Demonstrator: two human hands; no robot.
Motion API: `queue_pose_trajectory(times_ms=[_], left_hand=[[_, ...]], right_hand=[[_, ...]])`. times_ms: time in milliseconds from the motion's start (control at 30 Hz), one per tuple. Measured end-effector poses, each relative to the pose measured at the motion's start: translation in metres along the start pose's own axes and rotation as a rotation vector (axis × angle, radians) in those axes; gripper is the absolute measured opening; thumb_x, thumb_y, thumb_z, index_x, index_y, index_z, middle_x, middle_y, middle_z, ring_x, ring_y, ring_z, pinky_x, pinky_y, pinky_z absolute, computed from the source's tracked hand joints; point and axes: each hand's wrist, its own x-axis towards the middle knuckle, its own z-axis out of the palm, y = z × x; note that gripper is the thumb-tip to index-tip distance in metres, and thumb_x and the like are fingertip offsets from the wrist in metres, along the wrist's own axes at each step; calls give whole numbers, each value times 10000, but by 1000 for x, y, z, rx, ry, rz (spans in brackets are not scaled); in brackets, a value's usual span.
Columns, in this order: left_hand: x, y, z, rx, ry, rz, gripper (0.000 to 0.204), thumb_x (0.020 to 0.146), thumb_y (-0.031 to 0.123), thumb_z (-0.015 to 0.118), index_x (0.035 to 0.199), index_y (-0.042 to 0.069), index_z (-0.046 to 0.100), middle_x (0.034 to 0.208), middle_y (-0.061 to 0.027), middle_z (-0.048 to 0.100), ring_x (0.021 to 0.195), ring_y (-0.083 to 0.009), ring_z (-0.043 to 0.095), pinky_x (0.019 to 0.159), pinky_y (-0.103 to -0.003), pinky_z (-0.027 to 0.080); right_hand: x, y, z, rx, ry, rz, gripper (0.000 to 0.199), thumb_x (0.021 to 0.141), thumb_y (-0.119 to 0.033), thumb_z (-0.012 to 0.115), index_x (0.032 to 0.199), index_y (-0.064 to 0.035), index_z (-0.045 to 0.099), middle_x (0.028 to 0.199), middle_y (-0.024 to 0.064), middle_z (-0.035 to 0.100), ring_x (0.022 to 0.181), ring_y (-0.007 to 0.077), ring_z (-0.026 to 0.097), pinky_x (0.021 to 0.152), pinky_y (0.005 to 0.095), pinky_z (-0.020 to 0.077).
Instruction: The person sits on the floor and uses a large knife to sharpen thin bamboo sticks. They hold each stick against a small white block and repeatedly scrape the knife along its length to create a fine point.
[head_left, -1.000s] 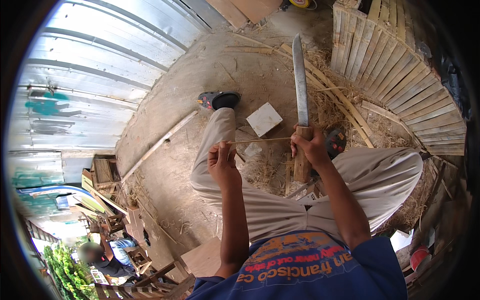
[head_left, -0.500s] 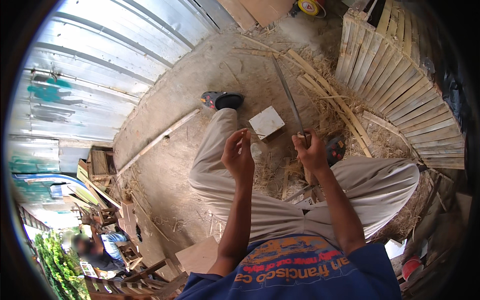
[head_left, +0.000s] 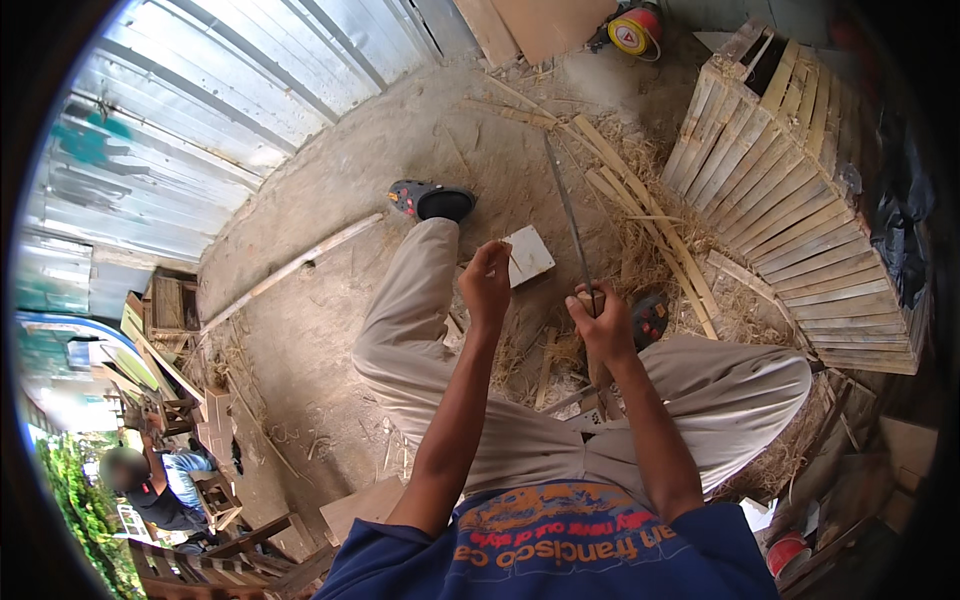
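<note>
**Long blade held upright over a litter of bamboo shavings**

Two bare forearms are seen raised from the lower edge of the frame, above knees clad in pale trousers (head_left: 430, 330). The right hand (head_left: 603, 325) is clenched around the handle of a long, narrow blade (head_left: 566, 205), which is held edge-on and pointed away from the body, its tip reaching out over the dirt floor (head_left: 340, 200). The left hand (head_left: 487, 285) is lifted just beside it, wrist bent, with the fingers pinched on a thin sliver of bamboo (head_left: 497, 262); how firmly it is gripped cannot be told. The two hands are kept near each other but apart.

Below them, shavings and short offcuts (head_left: 545, 355) are scattered between the legs. A small pale block (head_left: 528, 254) is seen on the ground beyond the left hand, near a dark sandal (head_left: 432, 200) on the outstretched left foot. Further out, split bamboo strips (head_left: 640, 200) are strewn towards a slatted bamboo panel (head_left: 790, 200) at the right, and a corrugated metal wall (head_left: 200, 110) is seen along the floor's far left edge.
</note>
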Motion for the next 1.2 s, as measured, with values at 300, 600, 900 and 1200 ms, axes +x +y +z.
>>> queue_pose_trajectory(times_ms=[300, 600, 900, 1200], left_hand=[[-15, -15, 1, 21, -76, 103, 129, 920, 91, 691, 1011, 3, 720, 958, -135, 745, 822, -226, 736, 700, -329, 582], [-29, -13, 1, 6, -92, 145, 179, 860, 57, 709, 1039, 44, 710, 957, -138, 733, 800, -292, 732, 674, -369, 574], [-30, -9, -6, -11, -133, 135, 389, 726, -52, 727, 1110, -6, 689, 952, -138, 725, 851, -243, 729, 740, -343, 574], [-27, -8, -4, 24, -121, 191, 298, 826, 23, 691, 1125, 36, 690, 1010, -146, 726, 867, -308, 729, 718, -367, 583]], right_hand=[[-3, -25, 40, 14, -37, -117, 378, 921, -179, 686, 1217, 18, 558, 652, -22, 558, 558, 36, 502, 501, 244, 399], [11, -42, 61, 39, -155, -103, 574, 901, -155, 659, 1427, -9, 479, 729, 17, 592, 643, 73, 558, 605, 271, 460], [16, -44, 67, -65, -135, -14, 568, 880, -206, 670, 1389, -3, 518, 887, 123, 700, 814, 170, 683, 765, 320, 527], [16, -39, 65, -62, -126, -54, 544, 873, -213, 667, 1359, -2, 541, 1034, 177, 711, 947, 242, 707, 841, 355, 528]])
